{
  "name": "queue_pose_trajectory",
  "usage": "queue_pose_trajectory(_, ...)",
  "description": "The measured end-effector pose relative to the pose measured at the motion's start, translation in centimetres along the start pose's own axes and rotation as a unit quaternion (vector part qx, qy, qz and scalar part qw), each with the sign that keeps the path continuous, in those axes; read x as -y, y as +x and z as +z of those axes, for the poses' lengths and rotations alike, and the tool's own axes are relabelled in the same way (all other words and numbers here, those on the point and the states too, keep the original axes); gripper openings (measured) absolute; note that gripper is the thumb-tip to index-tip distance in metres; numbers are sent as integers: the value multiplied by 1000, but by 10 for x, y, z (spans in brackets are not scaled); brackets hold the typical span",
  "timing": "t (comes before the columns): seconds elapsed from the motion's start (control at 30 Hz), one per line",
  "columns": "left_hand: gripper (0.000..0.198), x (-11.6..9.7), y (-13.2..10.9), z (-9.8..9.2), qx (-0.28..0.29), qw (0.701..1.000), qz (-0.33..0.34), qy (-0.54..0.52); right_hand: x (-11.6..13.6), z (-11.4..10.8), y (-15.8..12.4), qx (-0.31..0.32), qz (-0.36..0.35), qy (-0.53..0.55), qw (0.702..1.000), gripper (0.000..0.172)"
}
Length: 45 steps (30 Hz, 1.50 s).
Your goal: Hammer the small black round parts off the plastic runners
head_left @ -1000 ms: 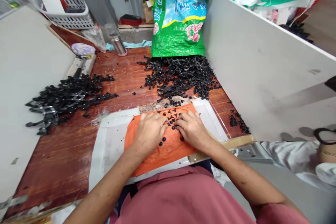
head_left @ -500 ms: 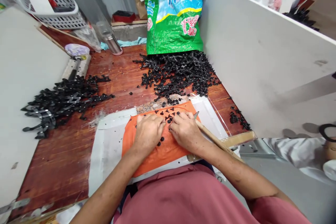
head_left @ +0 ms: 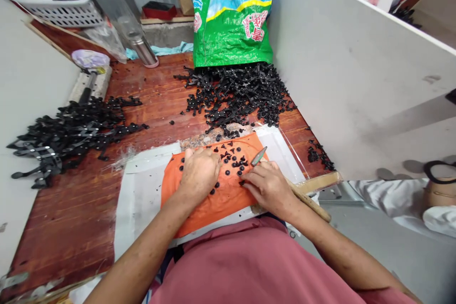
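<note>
Because loose black pieces (head_left: 227, 172) lie scattered on the orange cloth (head_left: 224, 209), work appears unfinished; whether the left-side heap (head_left: 80, 130) is finished cannot be told. Left hand (head_left: 200, 170) curled, contents hidden; right hand (head_left: 269, 185) half-closed, fingertips at one piece, grip unconfirmed.

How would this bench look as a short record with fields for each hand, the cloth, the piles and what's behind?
Left hand: on the orange cloth, fingers curled; contents hidden
Right hand: at the cloth's right side; a wooden-handled tool shows on both sides of it, grip hidden
On cloth: small black parts, scattered, mostly between the hands
Left pile: black strips and parts
Far pile: similar black pieces
Behind far pile: green-and-blue bag
</note>
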<state>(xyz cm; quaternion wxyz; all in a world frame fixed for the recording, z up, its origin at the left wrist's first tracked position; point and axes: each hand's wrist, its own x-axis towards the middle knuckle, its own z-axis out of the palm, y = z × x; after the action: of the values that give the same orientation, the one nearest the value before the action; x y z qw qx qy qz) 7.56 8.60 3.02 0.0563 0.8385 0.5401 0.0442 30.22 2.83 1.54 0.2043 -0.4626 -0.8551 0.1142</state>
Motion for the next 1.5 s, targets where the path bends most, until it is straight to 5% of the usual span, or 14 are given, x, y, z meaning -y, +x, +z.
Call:
queue_pose_trajectory(0.2,32,-4,-8,-6,54,996,25,-66,15,26,5,-11,-28,-39,999,22)
queue_pose_trajectory(0.4,26,-5,-13,-7,-12,1000,-4,16,22,42,8,-41,-111,-79,990,30)
queue_pose_trajectory(0.53,21,-7,-10,-7,0,999,27,-20,17,38,1,-39,-139,-72,987,28)
queue_pose_trajectory(0.83,20,-13,-8,-11,60,996,62,-3,1,21,12,-69,-12,-96,993,22)
queue_pose_trajectory(1.17,21,-26,13,-4,18,995,96,-4,7,35,15,-92,-1,-82,992,26)
queue_pose_trajectory(1.4,25,-12,-2,-12,35,997,61,17,8,31,1,-48,-58,6,997,21)
queue_pose_trajectory(1.5,20,-10,-1,-13,26,998,55,7,2,21,2,-69,-29,29,997,18)
